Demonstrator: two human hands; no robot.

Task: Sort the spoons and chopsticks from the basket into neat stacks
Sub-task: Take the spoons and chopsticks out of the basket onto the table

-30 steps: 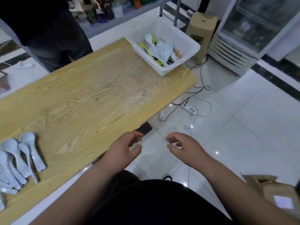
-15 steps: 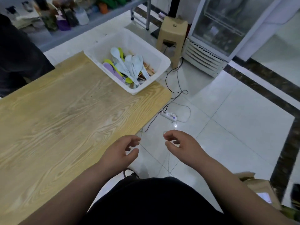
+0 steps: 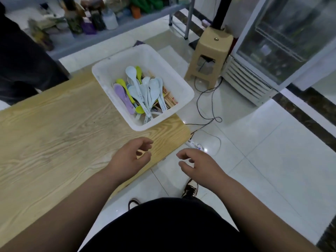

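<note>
On the table (image 3: 54, 133) corner: basket (image 3: 163, 60) of spoons (image 3: 143, 91), handle print unreadable | left hand (image 3: 129, 157), right hand (image 3: 201, 164) loosely curled, empty.

Glossy white floor tiles (image 3: 272, 160) with a dark border strip (image 3: 309, 120) — a tan plastic stool (image 3: 209, 50) stands beside a glass-door fridge (image 3: 283, 42). Black cables (image 3: 212, 120) trail to a power strip (image 3: 195, 145); a grey shelf (image 3: 131, 24) carries bottles (image 3: 111, 20) behind the wooden counter (image 3: 54, 133).

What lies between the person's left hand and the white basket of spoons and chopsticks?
Only a bare strip of wooden table. The head view shows nothing lying between the left hand and the basket.
</note>
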